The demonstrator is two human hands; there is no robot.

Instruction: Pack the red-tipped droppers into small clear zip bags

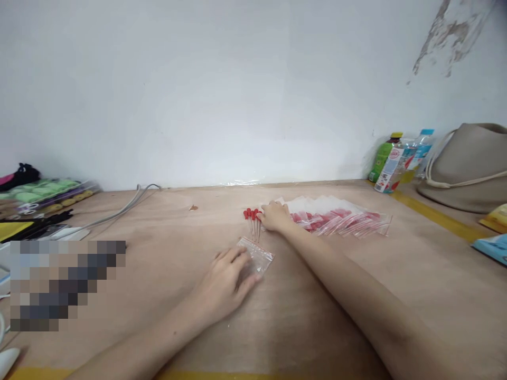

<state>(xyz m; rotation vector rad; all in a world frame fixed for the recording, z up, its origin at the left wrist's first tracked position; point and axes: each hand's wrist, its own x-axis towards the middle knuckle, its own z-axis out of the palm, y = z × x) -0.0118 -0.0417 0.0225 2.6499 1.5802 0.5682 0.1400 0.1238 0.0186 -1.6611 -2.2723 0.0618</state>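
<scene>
A person's two bare hands at work on a wooden table [190, 227]: the L hand [228, 277] lies palm down, loosely open, thumb apart from the fingers, touching a small clear bag [261, 257] approx. flat on the tabletop, w/o a visible grip on it. The R hand [276, 216], reaching farther out, is half curled, its fingertips at the red heads of a few thin sticks [252, 215]; blur & distance make it hard to tell if it has hold of any. The sticks lie just L of the R hand and beyond the L, heads pointing away, near the bag's far edge. Immed. R of the R hand, a fanned row of filled bags [340, 217] overlaps, red showing thru the plastic. Bottles [396, 162] stand well off to the R hand's far right; a cable [125, 210] runs beyond the L hand, to its left.
</scene>
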